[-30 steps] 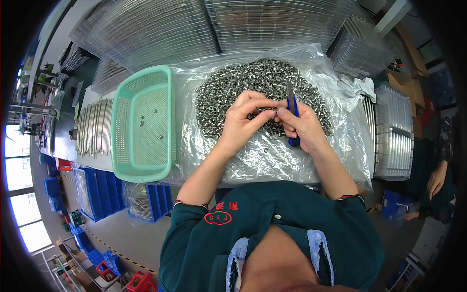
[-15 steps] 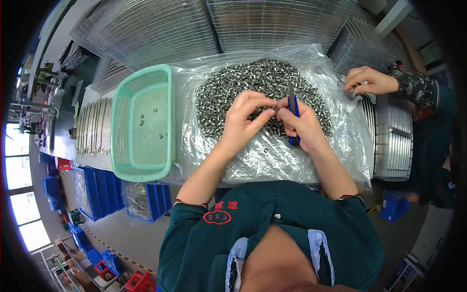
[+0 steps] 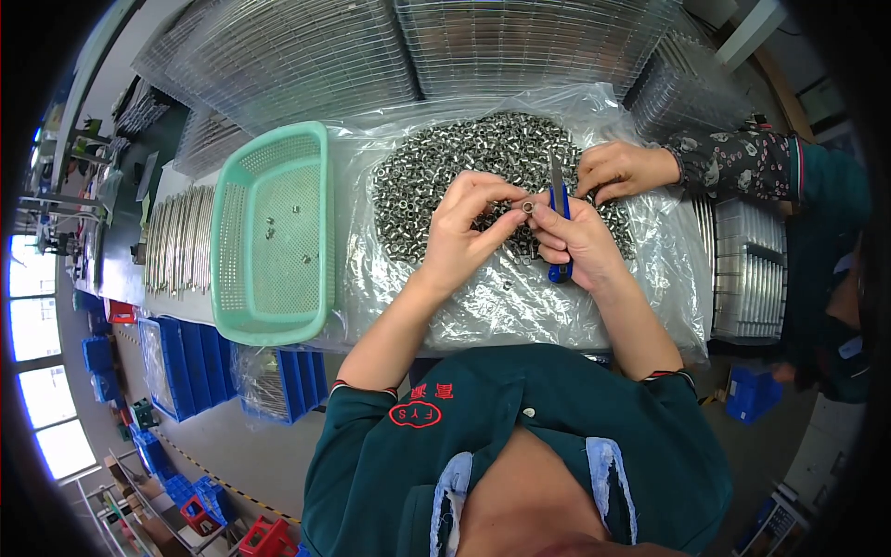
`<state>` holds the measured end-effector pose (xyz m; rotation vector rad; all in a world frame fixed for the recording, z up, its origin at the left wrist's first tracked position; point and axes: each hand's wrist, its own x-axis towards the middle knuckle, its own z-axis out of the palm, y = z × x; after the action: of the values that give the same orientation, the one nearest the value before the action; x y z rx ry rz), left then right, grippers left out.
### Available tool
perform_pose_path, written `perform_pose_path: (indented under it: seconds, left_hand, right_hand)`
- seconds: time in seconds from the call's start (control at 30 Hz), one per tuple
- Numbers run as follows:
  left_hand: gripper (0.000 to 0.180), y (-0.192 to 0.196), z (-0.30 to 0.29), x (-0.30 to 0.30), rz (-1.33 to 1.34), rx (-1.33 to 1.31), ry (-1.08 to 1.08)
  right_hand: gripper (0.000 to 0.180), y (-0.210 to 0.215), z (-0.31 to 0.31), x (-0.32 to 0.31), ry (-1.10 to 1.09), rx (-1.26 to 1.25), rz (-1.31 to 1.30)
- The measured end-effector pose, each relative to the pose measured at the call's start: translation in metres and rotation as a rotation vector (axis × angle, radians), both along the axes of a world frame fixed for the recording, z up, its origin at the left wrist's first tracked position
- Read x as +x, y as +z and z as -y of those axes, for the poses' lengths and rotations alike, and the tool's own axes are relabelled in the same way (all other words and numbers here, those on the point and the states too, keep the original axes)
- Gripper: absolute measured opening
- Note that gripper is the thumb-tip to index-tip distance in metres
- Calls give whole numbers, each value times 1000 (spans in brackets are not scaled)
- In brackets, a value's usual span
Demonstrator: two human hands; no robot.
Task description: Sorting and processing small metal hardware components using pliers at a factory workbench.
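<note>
Between the thumb and fingers of my left hand (image 3: 471, 218) is a small round metal fitting (image 3: 528, 208) with a hole through it. My right hand (image 3: 585, 237) is closed round a blue utility knife (image 3: 560, 209), its blade pointing away from me. The right thumb and fingertip also meet the fitting's right side. Both hands hover over a wide pile of shiny small metal fittings (image 3: 492, 139), which lies on a clear plastic sheet (image 3: 455, 311). Fingers and palms hide part of the pile.
A green mesh basket (image 3: 325, 232) with several fittings in it stands left. Metal rods (image 3: 181, 241) lie beyond it. Stacked clear trays (image 3: 297, 56) line the back. A co-worker's hand (image 3: 631, 169) rests at the pile's right side. Blue bins (image 3: 190, 362) stand below the table's left.
The co-worker's hand has moved left from the grey cloth at the right onto the pile. My hands stay nearly in place; the fitting has turned so its hole shows more plainly.
</note>
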<state>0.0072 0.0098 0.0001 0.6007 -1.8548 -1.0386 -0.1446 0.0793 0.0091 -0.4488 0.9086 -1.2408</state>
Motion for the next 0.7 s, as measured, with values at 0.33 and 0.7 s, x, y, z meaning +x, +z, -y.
perform_pose_path:
  seconds: [0.33,0.7]
  left_hand:
    - [20,1,-1,0,-11,-16,-1]
    - [17,-2,0,-1,35,-151,11]
  right_hand:
    - [19,-3,0,0,-43,-70,-61]
    - [19,-6,-1,2,-35,-121,-163]
